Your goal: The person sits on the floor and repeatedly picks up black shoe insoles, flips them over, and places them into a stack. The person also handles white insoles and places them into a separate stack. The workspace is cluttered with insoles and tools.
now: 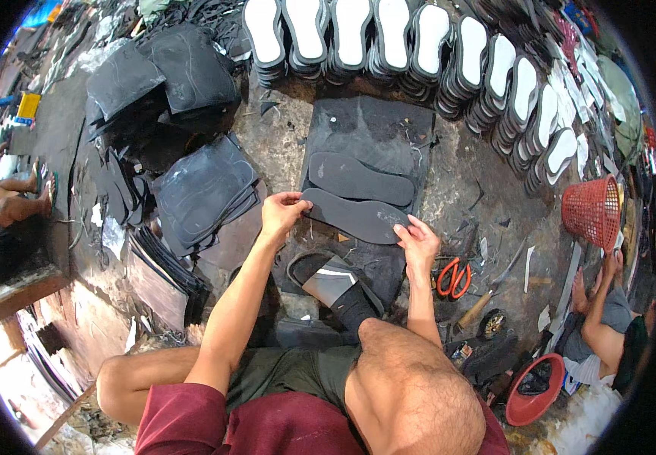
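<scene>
Fingers of the left hand [284, 214] are pinching the left end of a charcoal sole [352, 218], while the right hand [420, 243] is holding the opposite end with its thumb on top; both grips are looking narrow and light. The sole is spanning the nearer part of a worn black mat [369, 121], though I'm not making out whether it is touching. To my eye, good handling is calling for even pressure at both ends, so the thin piece isn't twisting, and for lining its edge up with the similar sole [360, 178] lying just beyond it on the mat. Its face is looking matt and smooth, probably foam or rubber, with rounded ends and a pale smudge toward the right. Left of the mat, dusty black sheets [202, 189] are lying in a loose pile, curved lines running across their dull tops. Beyond and right of the mat, white-topped stacks [350, 34] are forming an arc, their dark sides showing many layers. Nearer, right of the mat, glossy orange loop handles [454, 279] are resting on the scuffed floor [460, 178]; farther right, a red lattice basket [591, 208] is showing its open weave.
</scene>
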Demonstrator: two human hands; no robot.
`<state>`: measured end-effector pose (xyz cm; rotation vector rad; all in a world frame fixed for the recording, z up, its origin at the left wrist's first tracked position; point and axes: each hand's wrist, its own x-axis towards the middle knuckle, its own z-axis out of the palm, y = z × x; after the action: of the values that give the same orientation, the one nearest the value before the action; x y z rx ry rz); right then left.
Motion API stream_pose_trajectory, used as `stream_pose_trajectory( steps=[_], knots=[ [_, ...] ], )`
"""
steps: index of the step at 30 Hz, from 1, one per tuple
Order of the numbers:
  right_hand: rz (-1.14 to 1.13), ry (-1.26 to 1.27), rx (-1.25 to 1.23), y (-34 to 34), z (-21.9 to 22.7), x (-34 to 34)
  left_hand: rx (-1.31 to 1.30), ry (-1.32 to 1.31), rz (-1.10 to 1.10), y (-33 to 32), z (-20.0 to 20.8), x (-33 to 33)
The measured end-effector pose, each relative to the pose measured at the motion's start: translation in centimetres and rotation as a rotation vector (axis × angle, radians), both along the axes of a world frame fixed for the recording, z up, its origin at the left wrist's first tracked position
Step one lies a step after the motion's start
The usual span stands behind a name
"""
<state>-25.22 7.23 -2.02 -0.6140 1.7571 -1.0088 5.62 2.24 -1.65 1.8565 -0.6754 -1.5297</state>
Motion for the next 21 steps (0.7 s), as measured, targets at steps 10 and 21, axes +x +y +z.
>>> stream_pose_trajectory(
  steps=[10,21],
  knots=[
    [-0.031,0.007,0.005,0.0,-1.1,0.5,-0.008,-0.165,-0.017,-0.2,-0.3,-0.2],
    [0.029,1.049,-0.299,1.3,-0.8,3.4,-0.098,-0.282,-0.084,0.7,-1.0,0.1]
  ],
)
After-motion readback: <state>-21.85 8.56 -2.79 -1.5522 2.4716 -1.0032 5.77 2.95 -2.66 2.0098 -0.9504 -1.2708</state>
